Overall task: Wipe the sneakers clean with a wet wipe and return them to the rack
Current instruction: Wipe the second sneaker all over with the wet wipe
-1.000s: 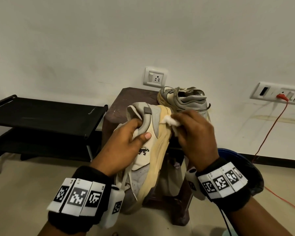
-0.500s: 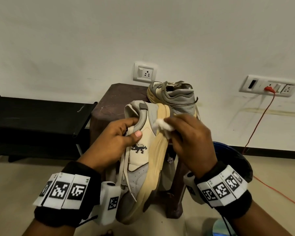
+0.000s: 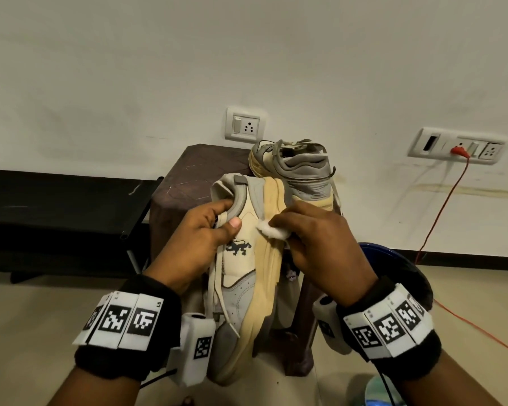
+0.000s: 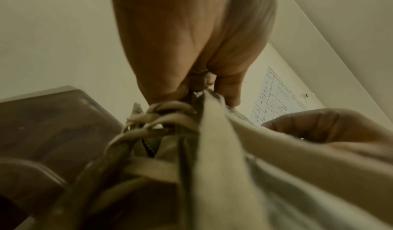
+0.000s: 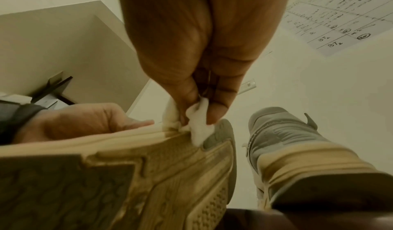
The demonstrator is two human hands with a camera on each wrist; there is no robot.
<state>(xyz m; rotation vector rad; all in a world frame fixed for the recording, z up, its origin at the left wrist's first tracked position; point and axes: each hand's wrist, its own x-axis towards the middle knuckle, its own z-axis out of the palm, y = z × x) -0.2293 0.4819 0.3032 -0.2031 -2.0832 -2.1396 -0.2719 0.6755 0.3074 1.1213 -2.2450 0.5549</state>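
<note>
- Cream-and-grey suede sneaker with a yellowed rubber sole: held in the air in front of the dark brown stool serving as worktop, heel up, toe down, sole edge turned toward the right hand.
- Left hand: grip closed on the sneaker's collar, thumb on the cream side panel, fingers reaching inside the opening. The left wrist view confirms fingers hooked in beside the laces.
- Right hand: grip closed on a small wadded white wet wipe, pinched between thumb and fingertips and pressed against the upper edge of the midsole.
- Judgement on method: keep the left-hand hold firm so the shoe does not twist. Run the wipe along the midsole grooves in short strokes, and refold it to a fresh face once soiled.
- Second grey-and-cream sneaker: rests on the worktop behind the held one, near the wall.
- Black two-tier shoe rack: stands to the left of the worktop, well apart from both sneakers.
- Not determinable: the held sneaker's far side, how soiled the wipe's contact face is, and the left fingertips inside the shoe. The rack's left end is cut off.
</note>
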